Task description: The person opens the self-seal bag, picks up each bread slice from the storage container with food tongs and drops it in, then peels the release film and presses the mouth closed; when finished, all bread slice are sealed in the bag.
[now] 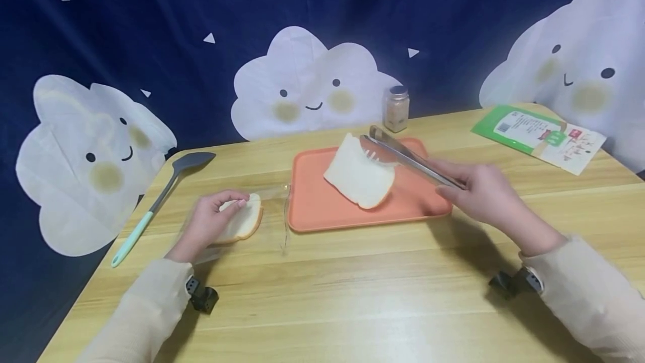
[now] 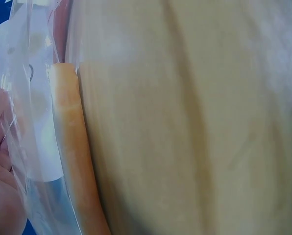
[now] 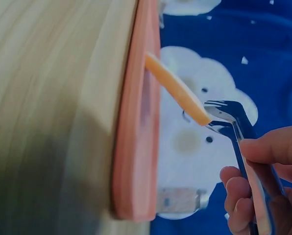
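Note:
My right hand (image 1: 476, 192) grips metal tongs (image 1: 428, 168), whose toothed tips pinch one edge of a white bread slice (image 1: 360, 175). That slice tilts over the orange tray (image 1: 312, 218); in the right wrist view its low end overlaps the tray's rim while the other end is raised in the tongs. On the left, my left hand (image 1: 206, 220) pinches a clear plastic bag (image 1: 274, 226) between thumb and fingers. Inside the bag lies another bread slice (image 1: 249, 222), its brown crust (image 2: 77, 132) close up in the left wrist view.
A grey turner (image 1: 163, 200) with a mint handle lies at the table's left side. Behind the tray stands a small dark-lidded jar (image 1: 397, 110). A green and white packet (image 1: 539, 136) lies at the back right. A dark blue cloud-patterned curtain hangs behind the table.

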`<move>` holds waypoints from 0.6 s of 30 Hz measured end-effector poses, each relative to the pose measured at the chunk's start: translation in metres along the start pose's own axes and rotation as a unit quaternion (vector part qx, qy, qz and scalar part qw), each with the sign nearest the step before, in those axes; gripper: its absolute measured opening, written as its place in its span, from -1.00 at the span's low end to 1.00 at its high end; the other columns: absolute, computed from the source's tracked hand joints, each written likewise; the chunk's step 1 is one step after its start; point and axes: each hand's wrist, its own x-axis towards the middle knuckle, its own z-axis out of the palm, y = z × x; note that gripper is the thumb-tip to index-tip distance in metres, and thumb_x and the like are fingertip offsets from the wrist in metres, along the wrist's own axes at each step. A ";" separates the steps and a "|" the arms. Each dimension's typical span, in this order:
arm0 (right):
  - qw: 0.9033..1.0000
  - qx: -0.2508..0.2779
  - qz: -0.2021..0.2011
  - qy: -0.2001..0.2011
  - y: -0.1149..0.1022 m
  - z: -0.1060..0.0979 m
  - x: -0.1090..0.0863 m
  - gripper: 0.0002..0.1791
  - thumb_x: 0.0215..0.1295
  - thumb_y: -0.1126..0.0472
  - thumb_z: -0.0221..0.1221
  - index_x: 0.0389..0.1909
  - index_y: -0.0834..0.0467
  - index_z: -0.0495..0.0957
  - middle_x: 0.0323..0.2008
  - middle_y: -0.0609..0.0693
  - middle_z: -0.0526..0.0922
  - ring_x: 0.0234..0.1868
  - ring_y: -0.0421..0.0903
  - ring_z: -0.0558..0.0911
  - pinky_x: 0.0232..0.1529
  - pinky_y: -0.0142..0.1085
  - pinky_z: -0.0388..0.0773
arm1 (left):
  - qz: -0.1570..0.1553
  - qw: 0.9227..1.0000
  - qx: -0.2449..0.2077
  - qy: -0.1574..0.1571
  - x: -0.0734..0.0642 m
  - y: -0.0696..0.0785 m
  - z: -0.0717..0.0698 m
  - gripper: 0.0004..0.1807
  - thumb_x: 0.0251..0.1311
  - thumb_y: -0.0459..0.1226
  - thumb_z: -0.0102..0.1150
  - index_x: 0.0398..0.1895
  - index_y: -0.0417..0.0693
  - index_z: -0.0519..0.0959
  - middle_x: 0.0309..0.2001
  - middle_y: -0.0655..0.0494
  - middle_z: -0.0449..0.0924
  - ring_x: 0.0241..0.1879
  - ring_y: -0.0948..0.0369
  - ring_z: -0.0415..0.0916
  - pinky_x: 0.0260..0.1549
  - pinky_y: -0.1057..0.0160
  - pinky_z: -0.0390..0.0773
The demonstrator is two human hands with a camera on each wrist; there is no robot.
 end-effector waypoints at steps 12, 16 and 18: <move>0.995 0.008 -0.081 0.051 -0.022 0.007 -0.010 -0.47 0.07 0.27 0.29 0.14 0.06 0.50 -0.34 0.11 0.68 -0.83 -0.33 0.14 -0.78 -0.38 0.17 | 0.003 1.000 -0.007 0.002 0.000 -0.001 0.000 -0.82 0.22 -0.24 0.14 -0.25 -0.15 0.66 -0.17 -0.05 0.67 -0.06 0.09 0.52 0.02 0.08 0.41; 0.993 0.007 -0.102 0.057 -0.026 0.009 -0.014 -0.47 0.06 0.28 0.30 0.13 0.07 0.51 -0.11 0.16 0.65 -0.82 -0.35 0.16 -0.76 -0.40 0.19 | 0.005 1.000 -0.007 0.003 -0.002 0.000 0.000 -0.82 0.22 -0.24 0.14 -0.25 -0.15 0.66 -0.17 -0.06 0.66 -0.05 0.06 0.52 0.02 0.07 0.41; 0.991 0.003 -0.118 0.064 -0.027 0.011 -0.016 -0.47 0.04 0.28 0.31 0.11 0.08 0.52 -0.07 0.18 0.63 -0.79 -0.36 0.18 -0.72 -0.40 0.20 | 0.007 1.000 -0.008 0.004 -0.002 0.000 0.000 -0.82 0.22 -0.25 0.14 -0.25 -0.16 0.66 -0.17 -0.07 0.66 -0.05 0.04 0.52 0.01 0.04 0.41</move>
